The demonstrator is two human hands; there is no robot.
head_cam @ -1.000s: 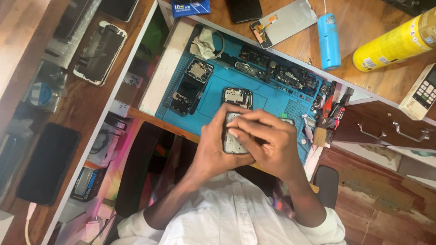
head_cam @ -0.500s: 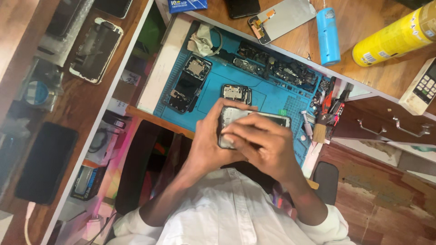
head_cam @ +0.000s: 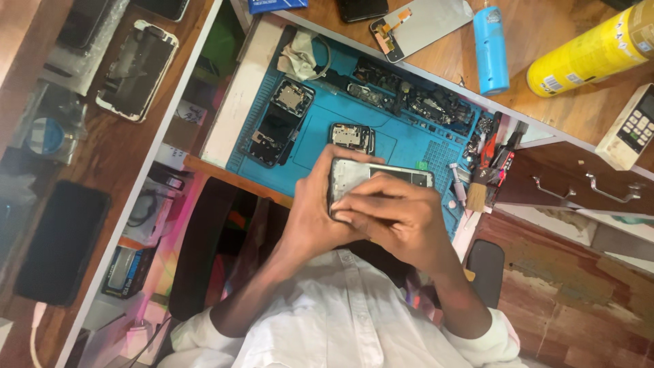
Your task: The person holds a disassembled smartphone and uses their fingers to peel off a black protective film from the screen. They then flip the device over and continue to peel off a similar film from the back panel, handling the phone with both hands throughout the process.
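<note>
Dressed in a white button-front shirt (head_cam: 340, 320), placket running up the middle, cloth lightly creased. 2 sleeves rolled back into thick cuffs near the elbows. Bare forearms, bare left hand (head_cam: 317, 211) and right hand (head_cam: 398, 215); no rings visible.

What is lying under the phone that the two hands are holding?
Under the phone lies the blue repair mat. The left hand and right hand cover its lower part, so anything beneath there is hidden.
</note>
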